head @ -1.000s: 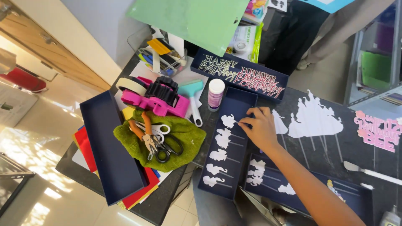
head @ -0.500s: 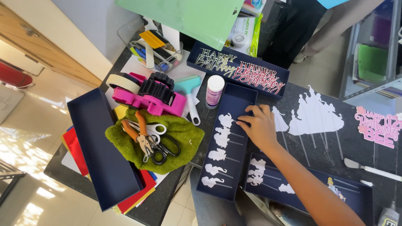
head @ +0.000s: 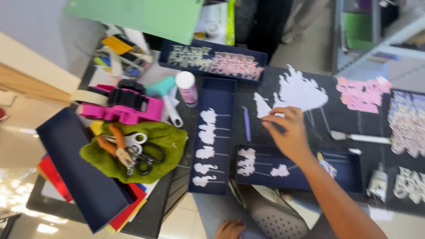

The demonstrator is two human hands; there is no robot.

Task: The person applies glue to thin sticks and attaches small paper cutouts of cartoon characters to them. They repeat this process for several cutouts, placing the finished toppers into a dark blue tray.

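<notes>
Cloud-shaped white toppers on thin sticks are what the work turns on, and much of it looks done to me. A long navy tray (head: 217, 137) standing lengthwise holds five of them in a column, and a second navy tray (head: 305, 170) lying crosswise holds about three more, with room left at its right end. On the black cutting mat (head: 336, 119) a large white cloud cutout (head: 301, 93) and a smaller white piece (head: 262, 106) are not yet in any tray, so I judge some sorting remains.

The right hand (head: 287, 132) hovers over the mat, fingers loosely curled, their tips just touching the smaller piece, nothing pinched that I can see. The left hand (head: 230, 229) shows only at the bottom edge; whether it holds anything I cannot tell.

Further back, a third navy tray (head: 212, 59) is filled with silver and pink lettering. Left of the trays sit a pink tape dispenser (head: 119, 106), a green cloth (head: 137, 152) bearing scissors and pliers, and a small pink-and-white bottle (head: 187, 88). A purple pick tool (head: 246, 124) lies between tray and hand. Pink cutouts (head: 363, 93) rest at the right. Pale floor tiles show beyond the dark table.
</notes>
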